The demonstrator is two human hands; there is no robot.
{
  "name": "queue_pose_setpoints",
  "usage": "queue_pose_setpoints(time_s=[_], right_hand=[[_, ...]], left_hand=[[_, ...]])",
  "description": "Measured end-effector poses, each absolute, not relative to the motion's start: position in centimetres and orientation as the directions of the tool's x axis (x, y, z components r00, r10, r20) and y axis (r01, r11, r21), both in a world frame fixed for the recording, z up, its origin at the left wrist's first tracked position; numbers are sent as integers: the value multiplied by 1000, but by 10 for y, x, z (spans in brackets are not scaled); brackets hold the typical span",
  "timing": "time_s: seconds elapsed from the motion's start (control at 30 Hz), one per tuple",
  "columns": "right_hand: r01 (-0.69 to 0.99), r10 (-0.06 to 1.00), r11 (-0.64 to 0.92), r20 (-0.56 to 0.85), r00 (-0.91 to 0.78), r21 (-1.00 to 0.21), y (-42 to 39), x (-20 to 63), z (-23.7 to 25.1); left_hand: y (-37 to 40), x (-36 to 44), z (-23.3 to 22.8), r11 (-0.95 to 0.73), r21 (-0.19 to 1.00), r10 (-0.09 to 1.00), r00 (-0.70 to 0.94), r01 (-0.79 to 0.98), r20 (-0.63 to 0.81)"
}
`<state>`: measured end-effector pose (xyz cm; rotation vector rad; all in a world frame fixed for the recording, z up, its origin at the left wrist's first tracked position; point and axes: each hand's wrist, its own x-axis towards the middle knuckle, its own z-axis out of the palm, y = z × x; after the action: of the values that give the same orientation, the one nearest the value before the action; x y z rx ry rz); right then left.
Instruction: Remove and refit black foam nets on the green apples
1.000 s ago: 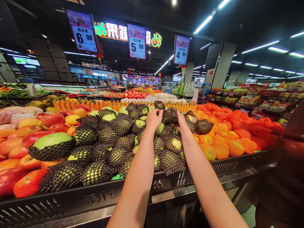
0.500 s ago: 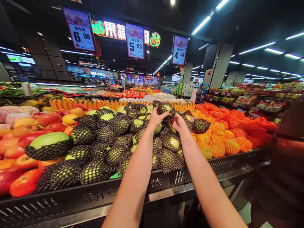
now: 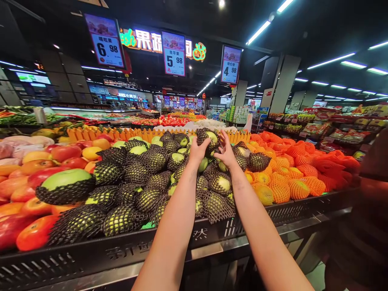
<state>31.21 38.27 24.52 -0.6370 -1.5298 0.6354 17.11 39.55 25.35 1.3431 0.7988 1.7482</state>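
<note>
Both hands are up over the back of the green-apple pile. Left hand (image 3: 198,150) is clenched around a netted green apple (image 3: 209,139), gripping it from the left and below, fruit lifted just above the heap. Right hand (image 3: 226,151) is on the same apple from the right, fingers (image 3: 223,139) spread and touching its black foam net; whether it really grips or only pinches the net, cannot tell. Apple is partly bare at the top, net pulled around the lower part.

Below the hands: the pile of green apples in black nets (image 3: 142,182), filling the middle of the bench. Bench front is a black perforated rim (image 3: 91,254) with pale lettering. To the left, red and orange apples (image 3: 36,178), unwrapped, just beside the netted ones. To the right, oranges in orange nets (image 3: 291,178), touching the green pile at its edge. An orange picket divider (image 3: 121,133) runs behind the fruit. Price signs (image 3: 174,54) hang overhead.
</note>
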Motion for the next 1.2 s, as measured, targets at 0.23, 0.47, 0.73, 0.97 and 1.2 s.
queue_pose_setpoints(time_s=[0.23,0.47,0.73,0.97,1.2], right_hand=[[445,684,617,722,105,-649,389,314,243],[912,796,-133,507,332,-388,399,328,236],[942,859,-229,404,314,-246,408,317,233],[905,783,-303,464,415,-300,402,309,229],[937,853,-180,428,301,-299,393,309,240]], left_hand=[[377,167,260,-505,827,861,72,246,504],[361,153,272,-167,430,939,11,887,344],[367,144,267,-152,295,988,134,943,81],[362,140,271,-71,558,903,-185,827,389],[354,140,280,-53,795,644,-588,604,489]])
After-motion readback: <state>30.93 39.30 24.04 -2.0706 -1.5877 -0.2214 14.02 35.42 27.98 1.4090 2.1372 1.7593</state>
